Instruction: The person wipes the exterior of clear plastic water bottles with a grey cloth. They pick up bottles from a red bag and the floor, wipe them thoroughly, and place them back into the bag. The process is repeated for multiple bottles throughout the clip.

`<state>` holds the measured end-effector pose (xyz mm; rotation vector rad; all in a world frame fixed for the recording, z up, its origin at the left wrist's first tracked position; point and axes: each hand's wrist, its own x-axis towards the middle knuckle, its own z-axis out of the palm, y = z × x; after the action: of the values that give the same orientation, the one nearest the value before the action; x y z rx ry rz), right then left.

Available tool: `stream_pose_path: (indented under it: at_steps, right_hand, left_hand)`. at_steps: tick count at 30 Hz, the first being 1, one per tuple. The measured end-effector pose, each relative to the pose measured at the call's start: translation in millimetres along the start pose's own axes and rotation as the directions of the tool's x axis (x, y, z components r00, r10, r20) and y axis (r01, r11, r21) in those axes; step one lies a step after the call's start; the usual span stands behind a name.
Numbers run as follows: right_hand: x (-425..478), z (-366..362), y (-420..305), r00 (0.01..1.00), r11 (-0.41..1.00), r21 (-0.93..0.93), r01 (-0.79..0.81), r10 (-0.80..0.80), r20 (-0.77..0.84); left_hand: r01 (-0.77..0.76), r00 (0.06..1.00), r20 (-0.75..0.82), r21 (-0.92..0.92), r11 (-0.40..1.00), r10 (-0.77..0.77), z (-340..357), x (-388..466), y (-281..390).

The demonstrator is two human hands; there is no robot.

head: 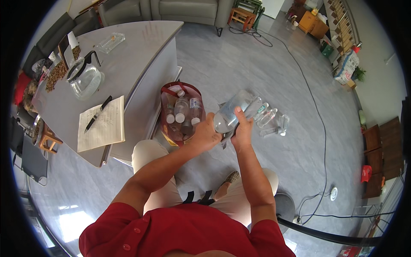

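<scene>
A large clear plastic bottle [232, 107] lies tilted between my two hands, over the floor in front of me. At its lower end, my left hand [207, 133] has its fingers around the neck area; the cap is hidden. My right hand [243, 128] grips the bottle's side, thumb on top. A red-rimmed bag [165, 128] to the left holds several empty plastic bottles [181, 107], most with white caps. Right of the held bottle, several clear bottles [267, 118] lie on the floor.
The grey table [135, 57] at left bears an open notebook [109, 135], a pen [98, 114], a glass pitcher [85, 80] and a glass ashtray [111, 42]. A black cable [310, 83] runs across the floor at right. Behind stands a grey sofa [189, 9].
</scene>
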<state>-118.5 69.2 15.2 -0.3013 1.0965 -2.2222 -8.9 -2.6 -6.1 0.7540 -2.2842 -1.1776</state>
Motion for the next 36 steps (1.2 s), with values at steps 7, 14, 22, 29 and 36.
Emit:
stream_pose_path:
  at_steps: [7, 14, 22, 29, 36]
  right_hand:
    - [14, -14, -22, 0.993, 0.993, -0.009, 0.119, -0.119, -0.001]
    - [9, -8, -33, 0.997, 0.997, 0.045, 0.07, -0.069, -0.027]
    - [22, -20, -28, 0.942, 0.928, -0.161, 0.334, -0.33, 0.057]
    - [14, -16, -32, 0.868, 0.582, -0.669, 0.463, -0.45, 0.21]
    - [18, -24, -54, 0.941, 0.552, -0.763, 0.337, -0.213, 0.262]
  left_hand:
    - [0.025, 0.99, 0.138, -0.005, 1.0, -0.024, -3, -4, -6]
    - [0.698, 0.66, 0.744, -0.658, 0.282, 0.102, -24, -5, 4]
    - [0.75, 0.633, 0.767, -0.642, 0.159, 0.105, -7, -12, -5]
    - [0.541, 0.762, 0.645, -0.593, 0.596, -0.051, -10, -9, -3]
    - [0.305, 0.85, 0.525, -0.416, 0.856, -0.047, -20, -9, 7]
